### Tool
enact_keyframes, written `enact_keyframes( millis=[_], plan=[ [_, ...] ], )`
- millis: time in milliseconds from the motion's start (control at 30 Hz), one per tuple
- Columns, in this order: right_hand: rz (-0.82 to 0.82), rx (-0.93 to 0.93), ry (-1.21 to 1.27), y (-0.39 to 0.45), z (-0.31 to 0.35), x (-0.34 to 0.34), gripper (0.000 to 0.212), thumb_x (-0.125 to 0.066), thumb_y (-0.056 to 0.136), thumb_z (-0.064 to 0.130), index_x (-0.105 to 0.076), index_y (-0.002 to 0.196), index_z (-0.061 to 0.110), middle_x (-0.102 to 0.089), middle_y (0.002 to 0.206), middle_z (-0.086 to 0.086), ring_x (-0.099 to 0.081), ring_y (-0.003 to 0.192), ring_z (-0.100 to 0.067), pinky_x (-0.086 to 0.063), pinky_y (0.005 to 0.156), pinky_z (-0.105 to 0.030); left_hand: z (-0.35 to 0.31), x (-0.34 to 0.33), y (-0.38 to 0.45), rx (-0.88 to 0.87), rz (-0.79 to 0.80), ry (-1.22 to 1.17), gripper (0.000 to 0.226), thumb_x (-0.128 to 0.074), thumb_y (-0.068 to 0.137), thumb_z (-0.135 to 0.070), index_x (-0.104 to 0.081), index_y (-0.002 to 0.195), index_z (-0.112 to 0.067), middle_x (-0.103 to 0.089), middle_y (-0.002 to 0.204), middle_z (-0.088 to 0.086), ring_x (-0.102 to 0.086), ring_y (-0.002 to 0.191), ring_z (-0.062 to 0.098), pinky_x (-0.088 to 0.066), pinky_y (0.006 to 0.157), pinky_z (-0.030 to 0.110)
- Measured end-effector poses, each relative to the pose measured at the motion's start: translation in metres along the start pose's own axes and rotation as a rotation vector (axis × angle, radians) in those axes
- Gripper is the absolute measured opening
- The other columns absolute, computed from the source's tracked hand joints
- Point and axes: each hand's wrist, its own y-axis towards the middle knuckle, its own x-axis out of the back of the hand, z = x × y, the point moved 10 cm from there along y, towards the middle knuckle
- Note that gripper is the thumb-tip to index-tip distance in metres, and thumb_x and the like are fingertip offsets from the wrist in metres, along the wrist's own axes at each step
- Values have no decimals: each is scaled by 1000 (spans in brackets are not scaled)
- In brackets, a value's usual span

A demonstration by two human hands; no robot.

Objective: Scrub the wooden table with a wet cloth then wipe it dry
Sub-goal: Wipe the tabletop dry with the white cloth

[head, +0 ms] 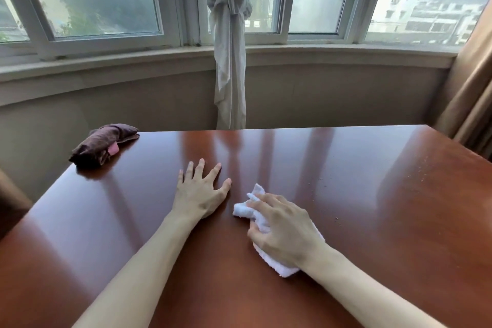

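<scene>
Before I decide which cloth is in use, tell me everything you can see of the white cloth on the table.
The white cloth looks like soft terry towelling, bunched and crumpled rather than folded flat. It lies on the glossy reddish-brown wooden table, near the middle. The right hand covers most of it, fingers curled round its folds; one crumpled end sticks out beyond the fingertips, another edge shows under the wrist. Whether it is wet cannot be told.

The left hand (198,193) is laid flat, fingers spread; the right hand (286,231) is curled, knuckles raised, both forearms extended forward.
</scene>
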Motion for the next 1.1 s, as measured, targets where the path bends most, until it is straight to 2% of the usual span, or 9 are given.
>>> enact_keyframes(
  millis=[200,267,367,500,600,700,800,933,1100],
  plan=[
    [-2,-75,104,112,-66,3,45,-45,93,39,-55,136,48,-41,154,27,-36,143,0,-40,107,-40,1,-3,4,-11,-37,0,69,-22,93,-73,-16,157,-48,-7,169,1,2,156,24,1,126,46],
    [-31,-132,66,169,-98,1,45,-39,89,43,-60,128,50,-47,150,23,-45,138,-8,-44,100,-43,2,-2,6,-4,-48,-2,71,-19,91,-76,-14,156,-50,-7,169,-2,3,155,21,1,126,44],
    [-66,-216,-1,245,-132,-4,38,-38,86,41,-68,110,43,-61,127,10,-59,116,-23,-42,79,-38,3,0,6,3,-87,10,76,-11,84,-79,-12,155,-54,-6,168,-7,5,155,17,2,126,40],
    [-73,-322,-35,292,-143,-3,33,-44,91,36,-71,109,33,-65,122,2,-59,114,-29,-41,82,-37,4,1,6,12,-83,7,77,-8,82,-80,-11,154,-56,-4,168,-9,6,155,15,3,126,39],
    [-99,-282,7,264,-123,2,38,-41,93,33,-68,119,27,-61,133,3,-57,123,-27,-44,88,-39,3,2,6,11,-52,-10,78,-11,82,-80,-15,155,-54,-7,168,-7,4,155,17,2,126,41],
    [-49,-146,30,198,-81,-1,46,-38,95,35,-61,134,33,-48,151,9,-51,134,-20,-44,98,-40,1,1,5,8,-44,-3,71,-19,89,-78,-18,155,-52,-10,169,-3,0,156,21,-1,126,43],
    [8,-25,22,117,-41,-6,49,-39,95,36,-55,141,38,-41,158,13,-40,143,-13,-36,111,-37,0,1,4,3,-21,9,68,-24,93,-75,-18,156,-49,-10,169,0,-2,155,24,-3,126,46],
    [-16,81,27,15,2,-4,60,-29,88,42,-57,139,33,-48,153,13,-42,140,-14,-35,116,-38,-1,1,1,2,6,16,70,-23,93,-74,-19,157,-46,-10,169,3,-6,155,27,-6,125,48],
    [-88,195,97,-51,24,-1,46,-46,86,35,-66,127,33,-59,142,17,-54,130,-11,-41,112,-33,-1,2,-2,4,6,7,70,-23,95,-73,-19,158,-43,-9,169,4,-5,155,27,-4,125,48]
  ],
)
